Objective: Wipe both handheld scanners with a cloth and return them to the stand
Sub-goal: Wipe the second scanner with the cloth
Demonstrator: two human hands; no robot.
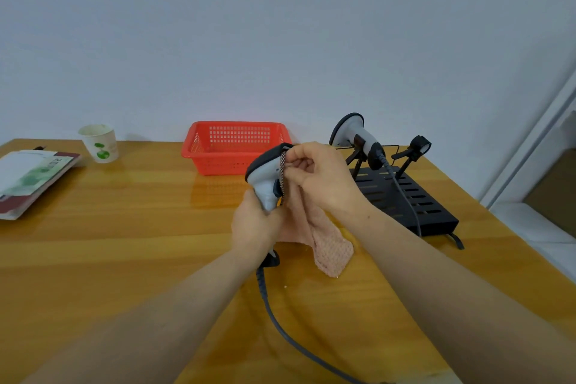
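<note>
Open tabletop (pixel 124 227) left, red basket (pixel 233 146) behind, stand (pixel 433 218) right, cord (pixel 270 312) trailing front

— What is hidden at the grip?
— The handle of the scanner (pixel 265 178). The left hand (pixel 254 224) wraps it, so only the head above the fist and the plug end below it show.
— And the cloth (pixel 327 246)?
— Its top goes under the right hand (pixel 321 178), against the head. I can't tell how much is bunched there.
— The cord (pixel 274 315)?
— It drops from the grip and runs off the bottom edge, which cuts both forearms too.
— Farther out?
— Far left of the grip, the book (pixel 28 178) is clipped by the edge, its print too small to read.
</note>
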